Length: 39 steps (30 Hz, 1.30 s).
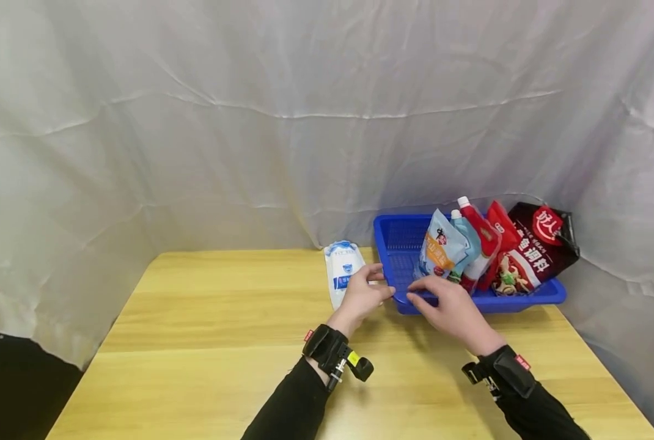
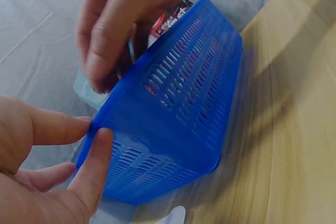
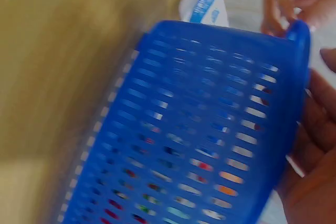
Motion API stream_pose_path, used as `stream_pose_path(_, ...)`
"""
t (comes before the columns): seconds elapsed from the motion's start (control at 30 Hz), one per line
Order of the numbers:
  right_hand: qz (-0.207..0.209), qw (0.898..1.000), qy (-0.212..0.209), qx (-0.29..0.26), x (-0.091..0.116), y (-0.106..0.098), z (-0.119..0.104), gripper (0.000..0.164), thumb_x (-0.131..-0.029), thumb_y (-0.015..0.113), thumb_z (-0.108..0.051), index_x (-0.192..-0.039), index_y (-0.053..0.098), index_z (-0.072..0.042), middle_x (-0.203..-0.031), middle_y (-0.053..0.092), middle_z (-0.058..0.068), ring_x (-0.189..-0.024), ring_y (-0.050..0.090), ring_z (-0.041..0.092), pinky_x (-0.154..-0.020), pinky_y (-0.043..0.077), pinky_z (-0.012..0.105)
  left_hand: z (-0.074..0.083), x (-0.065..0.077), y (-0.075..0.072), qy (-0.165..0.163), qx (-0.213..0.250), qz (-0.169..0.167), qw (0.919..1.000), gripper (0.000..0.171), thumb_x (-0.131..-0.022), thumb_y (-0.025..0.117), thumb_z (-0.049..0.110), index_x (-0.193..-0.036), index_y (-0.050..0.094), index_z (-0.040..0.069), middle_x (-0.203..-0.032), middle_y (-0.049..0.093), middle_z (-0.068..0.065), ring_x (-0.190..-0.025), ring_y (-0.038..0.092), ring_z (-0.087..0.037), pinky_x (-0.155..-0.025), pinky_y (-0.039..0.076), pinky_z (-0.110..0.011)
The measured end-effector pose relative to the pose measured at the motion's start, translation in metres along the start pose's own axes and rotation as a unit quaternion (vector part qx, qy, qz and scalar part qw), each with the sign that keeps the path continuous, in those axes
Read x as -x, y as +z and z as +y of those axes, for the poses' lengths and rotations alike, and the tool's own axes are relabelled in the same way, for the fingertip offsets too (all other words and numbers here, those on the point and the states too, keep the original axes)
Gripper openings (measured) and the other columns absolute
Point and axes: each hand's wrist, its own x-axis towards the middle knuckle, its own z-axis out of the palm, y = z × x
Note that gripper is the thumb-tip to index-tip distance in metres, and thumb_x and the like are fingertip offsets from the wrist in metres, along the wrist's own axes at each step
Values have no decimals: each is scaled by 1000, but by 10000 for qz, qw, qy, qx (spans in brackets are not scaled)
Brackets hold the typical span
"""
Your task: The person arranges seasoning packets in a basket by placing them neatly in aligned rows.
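Observation:
A blue plastic basket (image 1: 514, 304) stands at the back right of the table, with slotted walls in the wrist views. My left hand (image 1: 362, 294) pinches its left rim, thumb on the outer side and fingers over the edge. My right hand (image 1: 452, 307) is at the front rim near the left corner, its fingers reaching over the inside and nothing visible between them. Standing in the basket are a light blue and white pouch (image 1: 442, 247), a teal pouch with a spout (image 1: 469, 235), red pouches (image 1: 483, 235) and a black seasoning bag (image 1: 547, 244).
A white and blue packet (image 1: 339, 266) lies on the wooden table (image 1: 222, 311), just left of the basket and partly behind my left hand. Grey cloth (image 1: 250, 153) hangs behind the table and along its sides.

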Motion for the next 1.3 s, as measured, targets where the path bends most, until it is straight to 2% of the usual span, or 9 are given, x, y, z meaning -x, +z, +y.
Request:
stream_pose_path(0.17,24,9995,-205,227,13,13,5,18,-87,85,-16,-103,77,-12,-95,75,-4,-88,72,18,-77,59,41,-6,3,0,-43,220,-189,9996,61,-89,74,-4,-147,53,0,-128,62,-16,-95,73,-20,-80,62,-33)
stream_pose_path(0.3,172,9987,-163,449,16,17,5,18,-86,86,-17,-102,77,-16,-94,75,-4,-88,72,19,-75,58,41,-9,1,-4,97,313,-304,9990,58,-89,74,-5,-144,55,-2,-129,62,-18,-96,73,-22,-87,62,-41)
stream_pose_path(0.4,196,9986,-101,478,16,17,5,18,-86,86,-18,-101,76,-18,-95,75,-5,-88,72,20,-75,58,43,-11,-1,-10,247,142,-212,9994,56,-88,74,-3,-141,58,-2,-129,62,-20,-96,72,-22,-84,63,-40)
stream_pose_path(0.6,75,9989,-63,455,14,15,4,17,-88,84,-21,-102,75,-20,-98,75,-5,-91,72,22,-76,58,44,-10,-10,-29,548,-773,600,9937,52,-87,76,2,-137,62,-1,-127,63,-21,-98,70,-24,-78,61,-31)
stream_pose_path(0.7,59,9989,-53,466,13,16,5,17,-88,84,-22,-103,74,-21,-98,75,-5,-92,72,22,-77,58,44,-9,-15,-38,775,-1449,1167,9795,52,-88,77,6,-137,63,0,-125,61,-19,-104,69,-28,-84,60,-33)
stream_pose_path(0.83,72,9987,4,505,13,17,5,18,-88,84,-23,-103,74,-22,-99,76,-5,-93,72,22,-76,58,44,-11,-25,-50,906,-2011,1799,9587,55,-89,76,14,-139,59,-1,-128,54,-20,-114,60,-34,-98,53,-45)
stream_pose_path(0.93,81,9986,56,525,13,18,5,17,-89,83,-24,-104,74,-22,-100,76,-4,-94,72,22,-76,58,44,-15,-35,-58,736,-2296,2081,9479,61,-91,76,20,-143,55,-3,-134,48,-23,-122,51,-37,-104,47,-51)
stream_pose_path(1.03,74,9985,93,528,13,18,5,17,-89,83,-25,-104,75,-22,-100,76,-5,-94,72,22,-76,57,44,-21,-45,-66,344,-2590,2159,9408,67,-92,76,26,-146,51,-4,-139,45,-26,-126,46,-40,-107,44,-52)
stream_pose_path(1.3,49,9985,175,525,13,20,5,16,-90,83,-26,-104,74,-23,-100,75,-6,-94,71,21,-76,57,44,-31,-65,-75,-608,-2837,1903,9379,74,-92,77,35,-145,47,-7,-137,47,-28,-122,50,-40,-106,45,-53)
